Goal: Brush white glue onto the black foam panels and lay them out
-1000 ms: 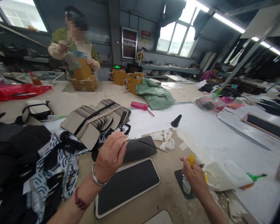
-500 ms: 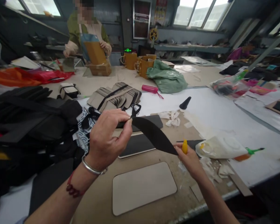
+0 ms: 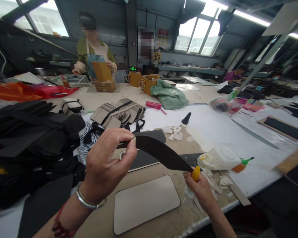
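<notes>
Between my two hands a thin black strip (image 3: 160,151) is stretched in an arched, slightly twisted curve above the worktable. Thumb and forefinger of my left hand (image 3: 109,162) pinch it at the left. My right hand (image 3: 201,188) is closed at the strip's right end and also grips a small yellow tool (image 3: 196,173), whose tip is hidden. Below lies a beige panel (image 3: 146,205) with rounded corners and a dark edge. Dark panels (image 3: 146,160) lie behind it, partly covered by the strip and my left hand.
Stacked beige pieces (image 3: 118,112) lie beyond my left hand, beside a black fabric pile (image 3: 37,132). A glue bottle (image 3: 221,158) and scraps (image 3: 208,178) are near my right hand. A black cone-shaped object (image 3: 186,118) stands farther back. A co-worker (image 3: 94,56) is across the table.
The view has tilted up and shifted right. My right hand has turned, and the yellow tool now sits against the strip's right end. Both hands still hold the strip.
</notes>
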A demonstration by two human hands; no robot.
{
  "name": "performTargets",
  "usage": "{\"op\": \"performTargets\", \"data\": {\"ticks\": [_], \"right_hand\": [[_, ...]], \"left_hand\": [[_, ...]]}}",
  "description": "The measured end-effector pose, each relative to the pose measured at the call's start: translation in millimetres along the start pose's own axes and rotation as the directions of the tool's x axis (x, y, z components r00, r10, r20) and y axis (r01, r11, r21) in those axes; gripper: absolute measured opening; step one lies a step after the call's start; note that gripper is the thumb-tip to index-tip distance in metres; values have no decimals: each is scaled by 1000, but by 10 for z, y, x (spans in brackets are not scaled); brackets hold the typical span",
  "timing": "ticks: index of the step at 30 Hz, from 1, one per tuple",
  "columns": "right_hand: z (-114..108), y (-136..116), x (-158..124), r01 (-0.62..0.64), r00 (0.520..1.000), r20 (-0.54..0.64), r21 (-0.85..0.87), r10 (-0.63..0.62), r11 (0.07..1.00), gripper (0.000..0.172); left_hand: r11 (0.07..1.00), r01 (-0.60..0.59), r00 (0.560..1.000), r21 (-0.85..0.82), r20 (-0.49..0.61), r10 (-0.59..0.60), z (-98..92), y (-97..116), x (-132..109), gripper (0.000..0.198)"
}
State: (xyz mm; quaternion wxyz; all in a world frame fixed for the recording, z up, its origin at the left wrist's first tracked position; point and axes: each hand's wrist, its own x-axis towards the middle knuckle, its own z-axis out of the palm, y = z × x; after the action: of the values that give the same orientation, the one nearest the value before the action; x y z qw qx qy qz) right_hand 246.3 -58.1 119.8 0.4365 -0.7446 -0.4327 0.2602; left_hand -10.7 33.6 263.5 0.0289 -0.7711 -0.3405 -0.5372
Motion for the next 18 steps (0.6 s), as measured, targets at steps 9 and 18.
{"op": "performTargets", "data": {"ticks": [9, 18], "right_hand": [[-11, 86, -38, -72, 995, 82, 229, 55, 971, 34], [4, 402, 44, -276, 883, 399, 13, 248, 961, 35]], "left_hand": [[975, 220, 975, 22, -20, -220, -130, 30, -150, 4], [257, 960, 280, -110, 412, -867, -25, -598, -1471, 37]]}}
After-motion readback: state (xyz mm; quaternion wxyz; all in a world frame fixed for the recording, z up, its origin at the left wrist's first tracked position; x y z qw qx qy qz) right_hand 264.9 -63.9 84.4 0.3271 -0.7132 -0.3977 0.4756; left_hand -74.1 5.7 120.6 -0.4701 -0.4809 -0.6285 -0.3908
